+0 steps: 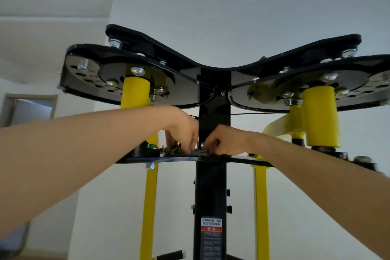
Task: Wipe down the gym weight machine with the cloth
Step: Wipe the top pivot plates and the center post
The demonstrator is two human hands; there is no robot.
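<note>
**Ana:** While the camera is looking up the weight machine (pixel 212 192), is any writing showing?

**Ben:** A label (pixel 211 238) is sitting low on the black central post. It is carrying pale characters on top, a red band beneath, then small lines of print. All of it is blurring too much to read, and the frame's bottom edge is cutting it off.

**Ana:** Where is the cloth?

**Ben:** The dark cloth (pixel 185 151) is lying bunched on the black shelf plate (pixel 249 161), right against the post. The left hand (pixel 183 133) is curling its fingers down into it on one side, and the right hand (pixel 224 140) is gripping it in a closed fist on the other. Both hands are hiding most of it.

**Ana:** Anything else hard to make out?

**Ben:** A green knob (pixel 151 146) is peeking out behind the left wrist. The round black plates overhead are showing faint marks beside their holes, too dim to read. The right-side plate (pixel 329 86) is running off the edge, and the yellow sleeve (pixel 321 116) is covering part of it.
</note>
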